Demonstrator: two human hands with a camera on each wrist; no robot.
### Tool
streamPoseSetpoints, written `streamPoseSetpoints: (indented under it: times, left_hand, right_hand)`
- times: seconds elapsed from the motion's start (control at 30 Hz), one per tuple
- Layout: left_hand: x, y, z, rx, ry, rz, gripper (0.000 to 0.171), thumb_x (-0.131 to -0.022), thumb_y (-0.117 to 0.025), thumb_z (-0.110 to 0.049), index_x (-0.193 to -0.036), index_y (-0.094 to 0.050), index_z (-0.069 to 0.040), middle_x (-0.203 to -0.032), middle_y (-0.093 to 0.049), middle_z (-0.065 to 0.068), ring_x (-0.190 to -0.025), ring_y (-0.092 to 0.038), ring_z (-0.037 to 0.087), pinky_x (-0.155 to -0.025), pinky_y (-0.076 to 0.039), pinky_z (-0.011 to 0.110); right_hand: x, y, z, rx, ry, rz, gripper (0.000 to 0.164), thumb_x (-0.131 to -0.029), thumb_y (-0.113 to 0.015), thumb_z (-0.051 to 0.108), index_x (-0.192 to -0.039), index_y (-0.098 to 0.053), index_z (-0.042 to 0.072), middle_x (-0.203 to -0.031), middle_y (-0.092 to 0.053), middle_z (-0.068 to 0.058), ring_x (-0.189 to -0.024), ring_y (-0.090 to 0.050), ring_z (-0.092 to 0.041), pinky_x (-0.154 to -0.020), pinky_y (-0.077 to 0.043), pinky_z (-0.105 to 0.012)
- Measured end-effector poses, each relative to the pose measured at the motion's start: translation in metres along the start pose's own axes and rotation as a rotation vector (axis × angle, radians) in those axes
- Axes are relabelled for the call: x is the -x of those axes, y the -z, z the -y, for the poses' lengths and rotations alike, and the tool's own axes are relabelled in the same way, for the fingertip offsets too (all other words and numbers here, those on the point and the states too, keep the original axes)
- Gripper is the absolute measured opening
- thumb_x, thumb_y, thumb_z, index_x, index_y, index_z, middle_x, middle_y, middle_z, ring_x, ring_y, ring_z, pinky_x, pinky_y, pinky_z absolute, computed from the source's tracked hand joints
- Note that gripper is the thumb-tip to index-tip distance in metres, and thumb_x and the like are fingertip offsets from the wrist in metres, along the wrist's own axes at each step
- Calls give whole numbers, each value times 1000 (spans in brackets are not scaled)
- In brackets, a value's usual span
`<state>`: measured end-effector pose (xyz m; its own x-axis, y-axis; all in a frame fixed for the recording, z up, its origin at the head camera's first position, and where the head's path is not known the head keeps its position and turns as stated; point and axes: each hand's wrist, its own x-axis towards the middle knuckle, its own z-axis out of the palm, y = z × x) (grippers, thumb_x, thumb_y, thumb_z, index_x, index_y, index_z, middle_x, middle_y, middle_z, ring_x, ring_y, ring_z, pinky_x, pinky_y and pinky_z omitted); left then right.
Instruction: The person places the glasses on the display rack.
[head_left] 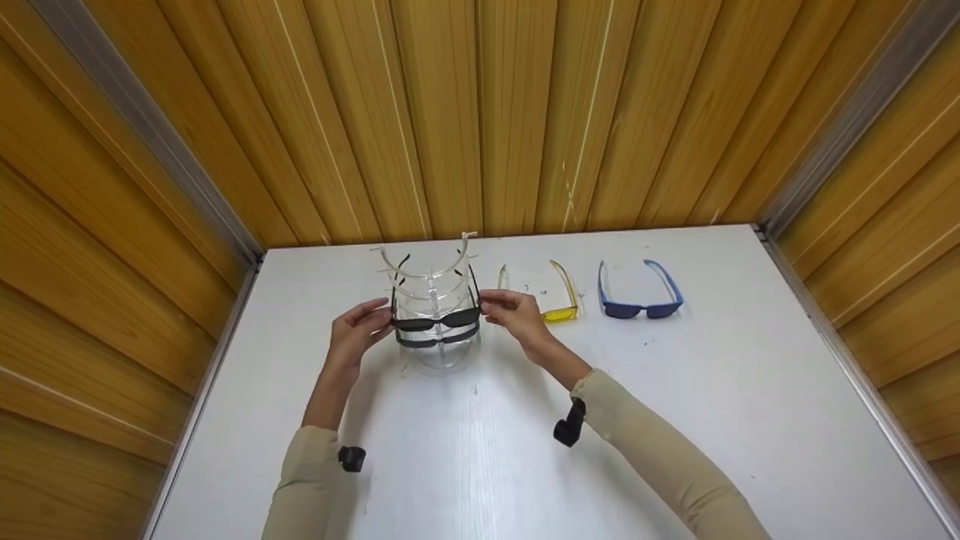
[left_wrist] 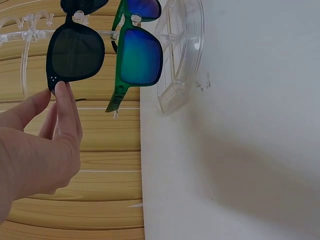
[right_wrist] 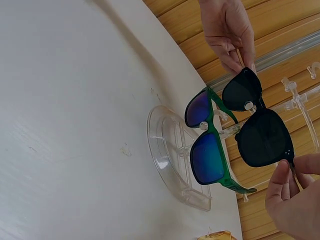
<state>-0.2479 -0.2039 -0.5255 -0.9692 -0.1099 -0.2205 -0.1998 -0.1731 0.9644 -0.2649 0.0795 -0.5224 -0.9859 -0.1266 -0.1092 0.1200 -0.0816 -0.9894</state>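
A pair of black sunglasses (head_left: 442,320) is held level at a clear display stand (head_left: 433,285), between my two hands. My left hand (head_left: 358,330) pinches its left end by the hinge; thumb and fingertips meet there in the left wrist view. My right hand (head_left: 517,313) pinches the opposite hinge, with fingertips along the temple arm in the right wrist view. The black frame's bridge overlaps a small clear peg of the stand. Directly below, green-framed sunglasses (left_wrist: 142,57) with blue mirrored lenses sit on the stand, arms pointing back.
Yellow glasses (head_left: 560,314) lie on the white table (head_left: 480,450) just right of my right hand, partly hidden by it. Further right lie blue-framed sunglasses (head_left: 641,309). The stand's empty upper tiers rise above the black pair. Wood-panelled walls (head_left: 517,112) enclose the table's back and sides.
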Motion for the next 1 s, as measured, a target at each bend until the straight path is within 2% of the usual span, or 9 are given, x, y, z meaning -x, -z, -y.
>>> streamPoseSetpoints:
  times: [0.2, 0.4, 0.47, 0.7, 0.87, 1.0]
  left_hand:
    - [-3, -3, 1, 36, -11, -11, 40, -96, -66, 2, -134, -58, 10, -94, -75, -4, -89, -72, 6, -86, -62, 22]
    - [-1, -2, 4, 45, -3, -15, 40, -95, -65, 4, -134, -58, 12, -93, -76, -4, -90, -73, 8, -87, -63, 24]
    - [0, 0, 4, 42, -2, -14, 40, -95, -66, 4, -134, -57, 11, -93, -76, -4, -89, -73, 8, -88, -62, 24]
    - [3, 3, 2, 28, 12, -16, 40, -95, -67, 2, -134, -59, 8, -94, -75, -4, -89, -72, 7, -90, -62, 25]
    - [3, 5, 3, 24, 4, -9, 40, -97, -65, 1, -135, -57, 9, -101, -76, 1, -89, -73, 8, -90, -62, 26]
    - [6, 10, 7, 6, 6, -21, 38, -99, -63, -3, -135, -57, 8, -106, -76, 4, -90, -74, 9, -90, -62, 26]
  right_hand:
    - [-3, 0, 1, 0, -7, -1, 31, -96, -62, -5, -127, -65, -9, -117, -73, -17, -92, -69, -9, -85, -61, -22]
    - [1, 2, -2, 28, -17, 39, 33, -97, -59, -6, -130, -63, -9, -127, -69, -24, -100, -72, -14, -98, -60, -36]
    - [2, 2, -3, 22, -13, 50, 34, -97, -58, -7, -130, -62, -10, -127, -68, -25, -101, -72, -16, -99, -60, -37]
    - [6, 2, -5, -28, -45, 50, 32, -98, -59, -6, -129, -61, -13, -110, -75, -11, -92, -71, -10, -82, -61, -20]
    - [8, 6, -4, -14, -53, 82, 34, -100, -58, -3, -133, -60, -11, -119, -73, -16, -98, -72, -15, -84, -60, -20]
    - [11, 14, -6, 15, -78, 95, 35, -102, -58, 1, -135, -60, -8, -128, -70, -21, -98, -71, -14, -91, -61, -26]
